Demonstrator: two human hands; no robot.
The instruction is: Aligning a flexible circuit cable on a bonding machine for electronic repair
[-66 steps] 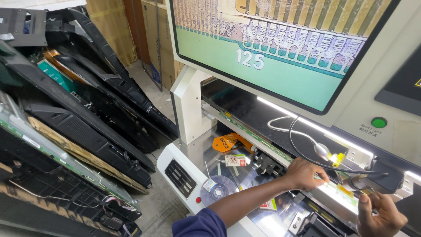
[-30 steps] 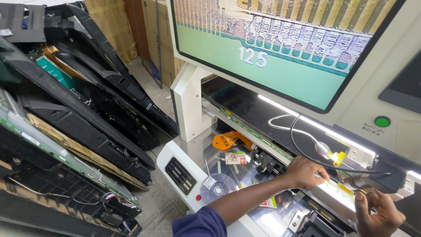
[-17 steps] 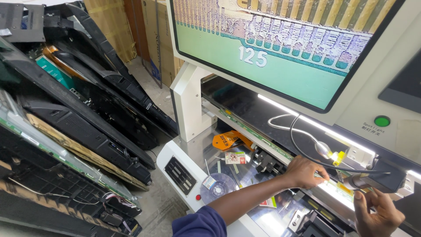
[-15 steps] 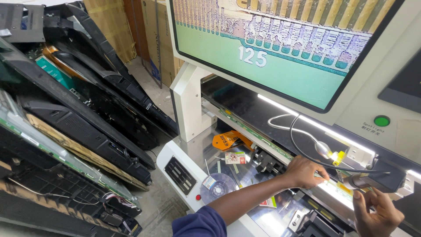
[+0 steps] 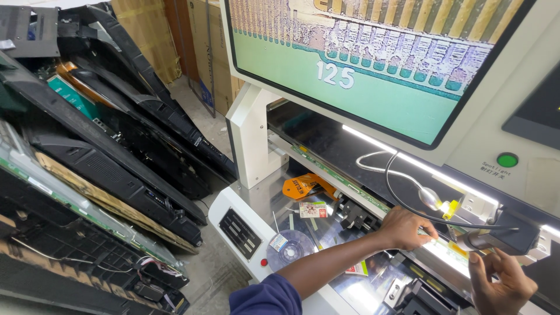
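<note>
White metal frames a repair machine (image 5: 248, 140) with a large green screen (image 5: 373, 64) on top. Below the screen, a person's left hand (image 5: 405, 227) lies knuckles-up on a long lit strip (image 5: 350, 181) that runs along the machine's bed, fingers curled and pressing on it, not wrapped around anything. Right of that hand, the right hand (image 5: 500, 280) pinches a dark metal probe head (image 5: 493, 239) from below, thumb against its underside. A black cable (image 5: 396, 204) loops from the probe up past a small round lens (image 5: 430, 199) with a yellow clip. Left of the left hand, on the shiny bed, lie a disc (image 5: 290, 248) and an orange tag (image 5: 303, 186). Far left of the machine, black screen panels (image 5: 99, 151) lean in a stack.
</note>
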